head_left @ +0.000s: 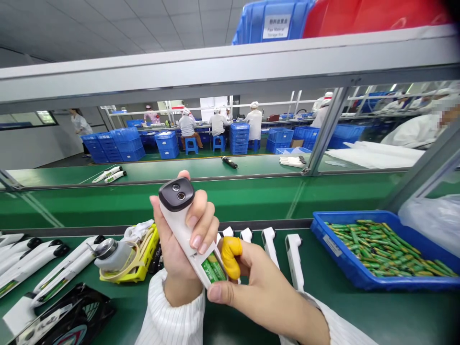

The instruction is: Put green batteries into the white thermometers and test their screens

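A white handheld device (177, 225) with a black head and two round lenses is tilted up in front of me. My left hand (187, 239) wraps round its upper body, fingers closed. Green batteries (214, 268) show in the open compartment at its lower end. My right hand (251, 278), with a yellow cover on one finger, pinches that lower end between thumb and fingers. More white devices (295, 258) lie behind my right hand on the green bench.
At right stands a blue tray (323, 239) of green batteries. Left are a yellow basket (149, 258), a bottle (114, 254), white devices (32, 261) and a black fan (86, 316). A metal frame (327, 129) rises behind; people sit farther back.
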Available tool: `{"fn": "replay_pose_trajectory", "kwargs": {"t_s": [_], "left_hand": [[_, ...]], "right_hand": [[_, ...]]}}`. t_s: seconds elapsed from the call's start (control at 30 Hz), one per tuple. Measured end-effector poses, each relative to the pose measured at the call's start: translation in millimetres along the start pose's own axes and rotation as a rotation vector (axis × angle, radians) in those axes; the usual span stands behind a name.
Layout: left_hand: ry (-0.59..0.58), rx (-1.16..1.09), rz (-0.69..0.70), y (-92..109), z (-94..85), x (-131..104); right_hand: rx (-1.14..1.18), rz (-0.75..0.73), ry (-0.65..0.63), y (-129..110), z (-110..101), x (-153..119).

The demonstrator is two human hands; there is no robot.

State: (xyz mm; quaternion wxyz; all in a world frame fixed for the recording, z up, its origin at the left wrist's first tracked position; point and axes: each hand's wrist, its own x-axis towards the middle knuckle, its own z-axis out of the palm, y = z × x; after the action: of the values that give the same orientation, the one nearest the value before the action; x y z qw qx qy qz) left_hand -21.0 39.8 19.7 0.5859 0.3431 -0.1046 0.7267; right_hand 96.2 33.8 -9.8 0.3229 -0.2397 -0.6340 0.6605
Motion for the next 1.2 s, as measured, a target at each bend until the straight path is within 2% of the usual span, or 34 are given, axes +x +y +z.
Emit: {"fn": "replay_pose_trajectory", "kwargs": {"t_s": [0.27, 0.4, 0.5, 0.6, 0.7, 0.77, 0.83, 0.9, 1.0, 1.07, 1.2], "left_hand": [[0.018, -0.150, -0.119, -5, -6.0, 4], [0.096, -0.015, -0.069, -4, -2.9, 6], [0.201, 0.250, -0.036, -8, 3.1, 3], [0.242, 0.699, -0.101, -9, 4.6, -6], [0.140, 1.266, -0.078, 0, -3.5, -18], [0.050, 1.586, -0.101, 13, -15.2, -29], [0.036, 1.807, -0.262, 27, -31.1, -44], [0.085, 1.923, -0.475, 37, -49.5, -62], [0.084, 2.005, -0.675, 39, -76.7, -90], [0.070, 2.034, -0.676, 36, -92.1, -103], [0.168, 2.048, -0.560, 31, -117.1, -111]], "right_hand": [[-0.588, -0.004, 0.118, -12, -1, -14], [-0.654, 0.110, 0.174, -11, 4, -17], [-0.586, 0.119, 0.195, -4, 3, -15], [-0.523, -0.073, 0.290, -2, -5, -13], [-0.485, -0.212, 0.407, -7, -25, -18], [-0.563, -0.204, 0.523, -10, -48, -27], [-0.736, -0.149, 0.668, -8, -75, -36], [-0.970, -0.014, 0.774, 2, -103, -45], [-1.278, 0.313, 0.775, 28, -136, -56], [-1.354, 0.451, 0.750, 48, -149, -63], [-1.370, 0.554, 0.757, 77, -158, -74]]}}
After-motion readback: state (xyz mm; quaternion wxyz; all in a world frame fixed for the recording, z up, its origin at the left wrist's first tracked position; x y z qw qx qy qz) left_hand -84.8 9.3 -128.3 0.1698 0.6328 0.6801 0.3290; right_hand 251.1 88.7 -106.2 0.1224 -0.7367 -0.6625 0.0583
